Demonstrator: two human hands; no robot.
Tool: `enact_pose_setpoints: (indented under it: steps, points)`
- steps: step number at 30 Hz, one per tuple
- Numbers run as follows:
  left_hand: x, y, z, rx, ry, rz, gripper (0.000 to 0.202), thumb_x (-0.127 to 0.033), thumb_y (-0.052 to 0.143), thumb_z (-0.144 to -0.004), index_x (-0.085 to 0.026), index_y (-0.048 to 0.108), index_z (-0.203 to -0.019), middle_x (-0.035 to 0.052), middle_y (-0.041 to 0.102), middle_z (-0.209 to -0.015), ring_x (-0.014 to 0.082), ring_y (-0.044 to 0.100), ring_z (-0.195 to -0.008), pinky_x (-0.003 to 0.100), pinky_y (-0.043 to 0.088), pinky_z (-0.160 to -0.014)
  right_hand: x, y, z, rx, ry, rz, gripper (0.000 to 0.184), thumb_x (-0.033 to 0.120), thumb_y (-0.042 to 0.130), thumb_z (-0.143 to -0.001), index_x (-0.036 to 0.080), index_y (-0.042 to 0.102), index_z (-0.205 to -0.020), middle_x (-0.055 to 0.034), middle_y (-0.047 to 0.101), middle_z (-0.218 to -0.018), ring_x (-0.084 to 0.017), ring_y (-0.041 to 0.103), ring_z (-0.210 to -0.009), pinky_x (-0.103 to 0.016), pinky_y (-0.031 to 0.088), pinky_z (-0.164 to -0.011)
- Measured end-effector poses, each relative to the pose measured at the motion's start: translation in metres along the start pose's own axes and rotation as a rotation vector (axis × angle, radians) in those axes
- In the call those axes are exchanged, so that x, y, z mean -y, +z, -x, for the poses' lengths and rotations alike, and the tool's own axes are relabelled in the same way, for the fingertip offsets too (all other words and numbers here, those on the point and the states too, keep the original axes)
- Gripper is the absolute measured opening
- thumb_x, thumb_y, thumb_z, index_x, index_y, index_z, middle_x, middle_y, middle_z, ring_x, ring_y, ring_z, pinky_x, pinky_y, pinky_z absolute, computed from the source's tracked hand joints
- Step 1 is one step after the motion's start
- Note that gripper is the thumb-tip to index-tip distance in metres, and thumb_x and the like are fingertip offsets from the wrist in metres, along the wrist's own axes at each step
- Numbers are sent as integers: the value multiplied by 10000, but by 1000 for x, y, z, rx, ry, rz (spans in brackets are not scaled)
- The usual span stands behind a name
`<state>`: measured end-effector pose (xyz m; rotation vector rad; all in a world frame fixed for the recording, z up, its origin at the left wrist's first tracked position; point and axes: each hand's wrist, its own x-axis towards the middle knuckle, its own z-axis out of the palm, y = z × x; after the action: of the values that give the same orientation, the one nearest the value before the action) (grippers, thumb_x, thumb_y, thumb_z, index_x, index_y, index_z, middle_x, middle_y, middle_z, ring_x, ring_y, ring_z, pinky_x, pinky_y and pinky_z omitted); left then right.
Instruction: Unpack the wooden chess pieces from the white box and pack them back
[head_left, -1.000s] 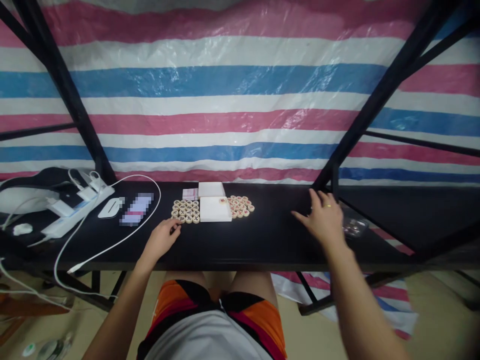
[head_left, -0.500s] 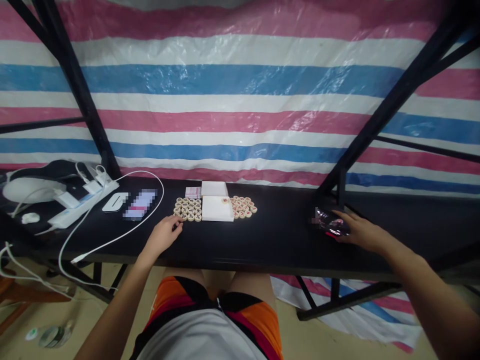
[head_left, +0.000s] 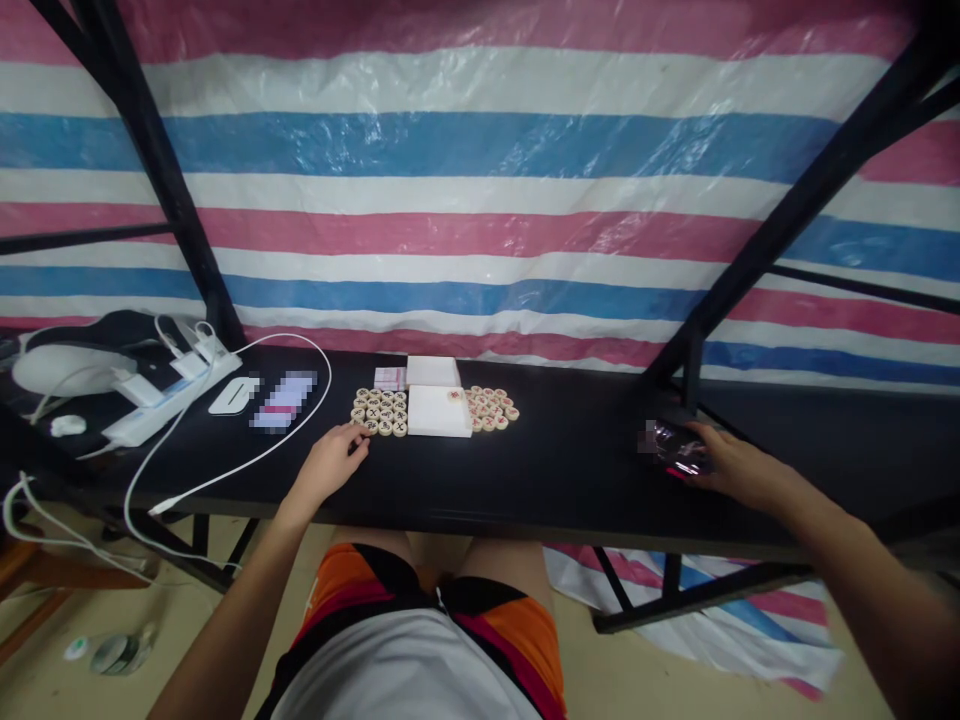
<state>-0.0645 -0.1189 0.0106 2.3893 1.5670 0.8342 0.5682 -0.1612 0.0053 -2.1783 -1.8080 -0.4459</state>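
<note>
Head view: left hand (head_left: 330, 465) rests on the black worktop (head_left: 555, 470), fingers loosely curled and empty, tips just beside a block of round pale wooden discs with dark marks (head_left: 380, 412) at its 1 o'clock; right hand (head_left: 739, 470) lies against a dark glossy blurred object (head_left: 675, 450) at its 10 o'clock, grip impossible to tell; a flat white box (head_left: 439, 412) sits at the discs' 3 o'clock

Black table (head_left: 555, 470): white box (head_left: 439, 411) at centre. Left cluster of round pieces (head_left: 380, 412) touches the box; right cluster (head_left: 491, 409) likewise. Power strip (head_left: 161, 400) far left; dark shiny object (head_left: 679, 450) far right.
</note>
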Motion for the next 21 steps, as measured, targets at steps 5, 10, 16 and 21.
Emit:
enact_pose_setpoints:
  steps: [5, 10, 16, 21]
  points:
    - [-1, 0, 0, 2, -13, 7, 249, -264, 458, -851, -196, 660, -979, 46, 651, -844, 207, 605, -848, 321, 470, -796, -13, -4, 1, 280, -95, 2, 825, 314, 809, -548, 135, 503, -1293, -250, 605, -1164, -312, 633, -989, -372, 450, -827]
    - [0, 1, -1, 2, -2, 9, 256, -271, 455, -855, -198, 664, -983, 46, 651, -846, 205, 605, -840, 323, 470, -805, 43, -14, 7, -15, -257, 27, 640, 481, 583, -783, 145, 469, -1315, -207, 568, -1244, -328, 546, -1128, -426, 425, -936]
    - [-1, -1, 0, -2, 5, 4, 249, -266, 452, -854, -203, 660, -976, 43, 648, -846, 204, 605, -843, 319, 474, -803, 188, 12, 9, 82, -367, -296, 331, 361, 436, -879, 218, 603, -1127, -97, 621, -1088, -235, 594, -992, -365, 479, -881]
    - [-3, -2, 1, 1, 11, 6, 235, -255, 449, -854, -205, 654, -957, 39, 647, -841, 203, 607, -843, 318, 476, -795, 255, 27, -7, 63, -272, -328, 428, 268, 489, -842, 200, 538, -1262, -115, 552, -1205, -243, 562, -1028, -344, 467, -852]
